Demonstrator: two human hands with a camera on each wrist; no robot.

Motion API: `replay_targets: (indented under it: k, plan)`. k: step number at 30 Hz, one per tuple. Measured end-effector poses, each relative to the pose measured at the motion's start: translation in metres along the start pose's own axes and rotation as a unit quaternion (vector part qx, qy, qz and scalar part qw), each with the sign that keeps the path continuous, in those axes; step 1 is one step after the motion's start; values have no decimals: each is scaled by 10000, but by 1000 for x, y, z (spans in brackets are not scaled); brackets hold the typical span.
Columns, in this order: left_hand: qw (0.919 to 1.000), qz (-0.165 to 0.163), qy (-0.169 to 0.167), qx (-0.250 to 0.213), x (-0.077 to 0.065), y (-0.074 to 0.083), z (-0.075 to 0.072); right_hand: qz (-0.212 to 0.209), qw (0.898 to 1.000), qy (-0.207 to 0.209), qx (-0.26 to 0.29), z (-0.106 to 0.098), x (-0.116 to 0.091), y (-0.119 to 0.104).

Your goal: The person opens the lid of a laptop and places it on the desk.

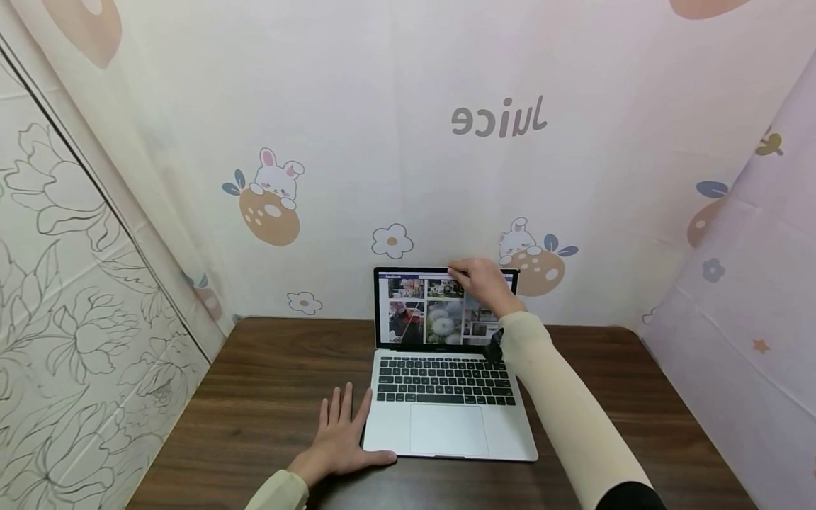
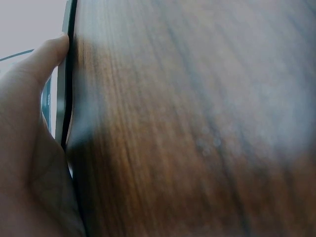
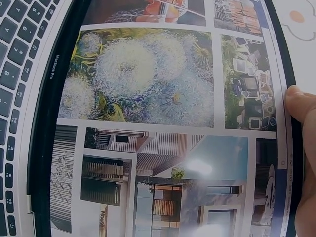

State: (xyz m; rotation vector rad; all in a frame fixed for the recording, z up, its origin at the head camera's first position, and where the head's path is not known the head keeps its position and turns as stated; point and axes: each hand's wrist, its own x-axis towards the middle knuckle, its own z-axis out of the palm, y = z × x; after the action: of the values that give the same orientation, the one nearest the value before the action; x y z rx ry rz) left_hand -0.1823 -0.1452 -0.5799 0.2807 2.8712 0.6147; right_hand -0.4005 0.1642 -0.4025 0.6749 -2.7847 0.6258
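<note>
A silver laptop with a black keyboard stands opened on the wooden table, its screen lit with a grid of pictures. At the lid's top edge, right of the middle, my right hand grips the rim; in the right wrist view its thumb and part of the hand show beside that edge. My left hand lies with fingers spread at the base's front left corner, its thumb along the front edge. The left wrist view shows this thumb against the laptop's thin edge.
A pale curtain printed with rabbits and flowers hangs right behind the table. More printed cloth closes in the left side and the right side. My right forearm passes over the laptop's right edge.
</note>
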Motion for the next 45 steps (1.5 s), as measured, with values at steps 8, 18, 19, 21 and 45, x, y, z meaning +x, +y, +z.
replay_targets:
  k: [8,18,19,21,45]
  plan:
    - [9998,16,-187,50,-3,5,-9,134,9998,-128,-41,1,3,4]
    - [9992,-59,-379,125,-2,6,-17,58,9997,-212,43,-2,5,2]
    - [9992,-57,-387,94,-1,6,-17,66,9997,-208,56,-2,6,2]
    - [9992,-39,-401,4,0,5,-16,43,9998,-174,40,-3,6,2]
    - [9998,131,-133,-6,0,-2,-8,-250,9991,-239,232,-16,-14,-9]
